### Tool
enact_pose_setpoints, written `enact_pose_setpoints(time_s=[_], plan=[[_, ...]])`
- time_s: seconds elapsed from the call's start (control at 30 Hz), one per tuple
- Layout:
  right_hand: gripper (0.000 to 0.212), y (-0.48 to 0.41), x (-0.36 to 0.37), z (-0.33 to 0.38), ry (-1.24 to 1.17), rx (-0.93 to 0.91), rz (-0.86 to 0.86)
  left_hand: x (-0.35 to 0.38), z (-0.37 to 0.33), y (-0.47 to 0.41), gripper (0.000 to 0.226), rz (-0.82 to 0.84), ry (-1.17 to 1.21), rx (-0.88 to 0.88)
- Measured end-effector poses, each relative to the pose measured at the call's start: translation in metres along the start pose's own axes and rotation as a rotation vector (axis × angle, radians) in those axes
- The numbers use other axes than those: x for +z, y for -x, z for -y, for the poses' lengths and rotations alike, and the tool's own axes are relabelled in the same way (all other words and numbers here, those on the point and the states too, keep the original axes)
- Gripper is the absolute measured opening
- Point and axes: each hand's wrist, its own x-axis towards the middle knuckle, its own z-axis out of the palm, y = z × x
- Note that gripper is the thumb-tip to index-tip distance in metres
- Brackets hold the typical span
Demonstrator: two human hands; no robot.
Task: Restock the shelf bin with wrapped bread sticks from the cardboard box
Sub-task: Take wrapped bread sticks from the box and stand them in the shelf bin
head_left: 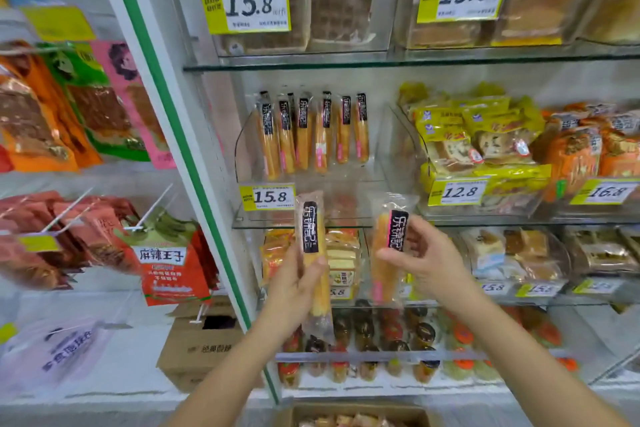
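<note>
My left hand [294,291] grips a wrapped bread stick [311,236] upright, its black label facing me. A second wrapped bread stick [388,253] is pinched near its top by my right hand [426,256]. Both sticks are held just below the front of the clear shelf bin [242,149], which carries a 15.8 price tag. Several wrapped bread sticks [311,135] stand in a row at the back of that bin; its front part is bare. The open cardboard box [353,416] shows at the bottom edge, with wrapped items inside.
A green-edged shelf post [173,121] runs diagonally left of the bin. Yellow cake packs [478,142] fill the neighbouring bin on the right. Glass shelves hold bread above and cakes below. Hanging snack bags [69,104] are on the left. Another cardboard box [201,347] sits on the floor.
</note>
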Motion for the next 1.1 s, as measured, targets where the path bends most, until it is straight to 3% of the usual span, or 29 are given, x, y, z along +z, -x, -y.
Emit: enact_pose_setpoints(time_s=[0.1,0.2,0.33,0.4,0.57,0.77,0.9,1.1], plan=[[0.035,-0.013,-0.018,0.035,0.043,-0.151,-0.148,-0.013,-0.035,-0.02,0.012,-0.09,-0.038,0.14],[0.041,-0.028,-0.031,0.06,0.123,-0.318,-0.209,-0.022,-0.069,-0.037,0.027,-0.155,-0.094,0.295],[0.028,-0.058,-0.04,0.073,0.247,-0.416,-0.273,-0.023,-0.099,-0.066,0.018,-0.218,-0.122,0.358],[0.034,-0.076,-0.041,0.068,0.371,-0.447,-0.285,-0.018,-0.105,-0.087,0.022,-0.227,-0.139,0.395],[0.036,-0.13,-0.039,0.046,0.474,-0.316,-0.296,-0.001,-0.097,-0.149,0.037,-0.274,-0.294,0.312],[0.049,-0.208,-0.033,0.025,0.651,-0.041,-0.28,0.025,-0.073,-0.226,0.063,-0.298,-0.463,0.025],[0.059,-0.249,-0.028,0.008,0.699,0.052,-0.27,0.033,-0.065,-0.266,0.05,-0.31,-0.557,-0.069],[0.035,-0.308,-0.022,-0.019,0.638,0.18,-0.216,0.038,-0.053,-0.307,0.018,-0.284,-0.72,-0.147]])
